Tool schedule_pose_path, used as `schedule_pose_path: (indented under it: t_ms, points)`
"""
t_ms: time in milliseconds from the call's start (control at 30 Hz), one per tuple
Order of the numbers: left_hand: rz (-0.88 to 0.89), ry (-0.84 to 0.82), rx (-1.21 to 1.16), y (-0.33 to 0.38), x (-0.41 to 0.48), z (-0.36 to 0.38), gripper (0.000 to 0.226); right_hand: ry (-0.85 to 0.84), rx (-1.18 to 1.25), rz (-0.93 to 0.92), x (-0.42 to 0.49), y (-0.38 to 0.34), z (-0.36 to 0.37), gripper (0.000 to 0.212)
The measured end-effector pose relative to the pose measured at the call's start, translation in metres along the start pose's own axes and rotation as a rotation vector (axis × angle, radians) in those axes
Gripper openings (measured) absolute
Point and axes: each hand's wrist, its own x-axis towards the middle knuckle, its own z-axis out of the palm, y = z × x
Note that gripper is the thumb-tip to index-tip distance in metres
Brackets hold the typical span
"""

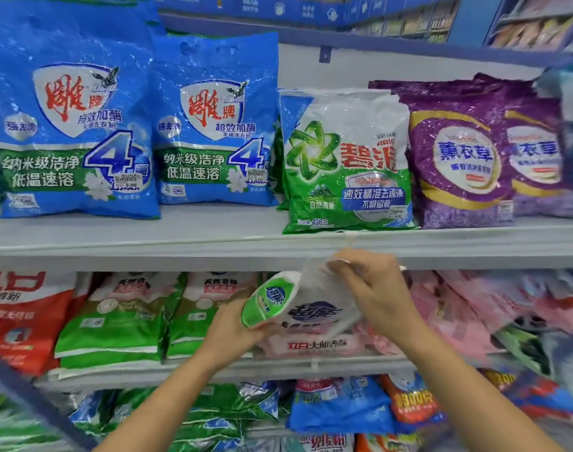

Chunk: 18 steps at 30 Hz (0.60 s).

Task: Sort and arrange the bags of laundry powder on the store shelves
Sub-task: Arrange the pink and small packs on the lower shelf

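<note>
Both my hands hold a white and green laundry powder bag (298,305) in front of the middle shelf. My left hand (233,331) grips its lower green end from below. My right hand (373,288) pinches its crumpled top edge just under the upper shelf's front lip (180,249). On the upper shelf stand two blue bags (213,125), a green and white bag (347,164) and purple bags (461,154).
The middle shelf holds a red bag (21,318), green and white bags (115,318) and pink bags (448,308) behind my hands. Mixed green, blue and orange bags (340,406) fill the lowest shelf. More shelving (536,24) stands at far upper right.
</note>
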Motion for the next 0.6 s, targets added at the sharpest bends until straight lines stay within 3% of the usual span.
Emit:
schedule_pose_path:
  t_ms: [67, 233, 400, 600]
  points:
    - [-0.008, 0.001, -0.075, 0.01, -0.002, -0.005, 0.041, 0.036, -0.051, 0.006, 0.006, -0.013, -0.004, 0.028]
    - [-0.038, 0.019, -0.279, 0.03, -0.018, -0.021, 0.053, 0.06, -0.345, -0.04, 0.036, -0.064, -0.01, 0.031]
    - [-0.061, -0.244, -0.434, 0.03, -0.045, -0.042, 0.109, 0.043, -0.559, -0.029, 0.063, -0.125, -0.014, 0.041]
    - [-0.055, -0.402, -0.589, 0.031, -0.06, -0.047, 0.071, 0.003, -0.769, 0.124, 0.078, -0.135, -0.012, 0.038]
